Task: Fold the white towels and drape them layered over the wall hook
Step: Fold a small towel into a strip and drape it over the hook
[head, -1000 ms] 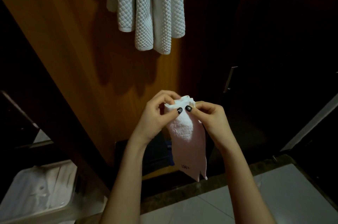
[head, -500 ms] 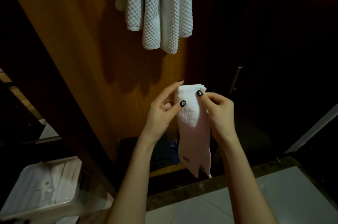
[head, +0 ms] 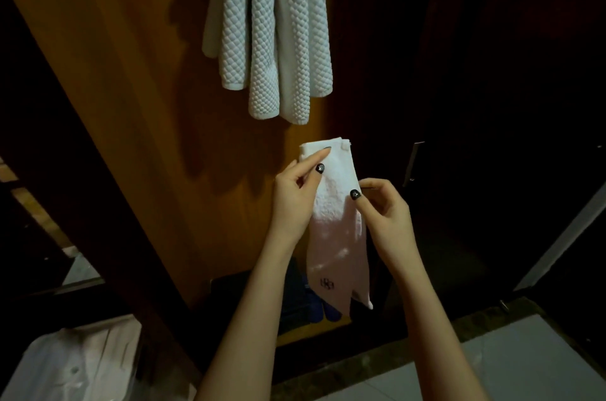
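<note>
We see a small white towel [head: 334,220], folded into a long narrow strip. It is held upright in the air in front of a wooden wall [head: 131,105], between the two hands and a little below the quilted white towels [head: 272,33] that hang on that wall. The top of these hanging towels goes out of the picture, so we cannot tell what carries them. The left hand [head: 295,200] grips the upper left edge of the small white towel: its thumb lies on the front of the cloth, its index finger is stretched up along the edge almost to the folded top, and the other fingers are behind the cloth. The right hand [head: 383,210] is lower, at the right edge, and it pinches this edge between the thumb on the front and the curled fingers behind. The lower end of the towel hangs free in two pointed corners, and near it there is a small dark mark [head: 327,284] on the cloth. Behind this lower end we see a blue object [head: 324,310], too dark to name. At the right, in deep shadow, there is a metal handle [head: 412,164]. At the bottom right are pale floor tiles [head: 508,368], and at the bottom left lies what looks like a white plastic bag [head: 75,364].
</note>
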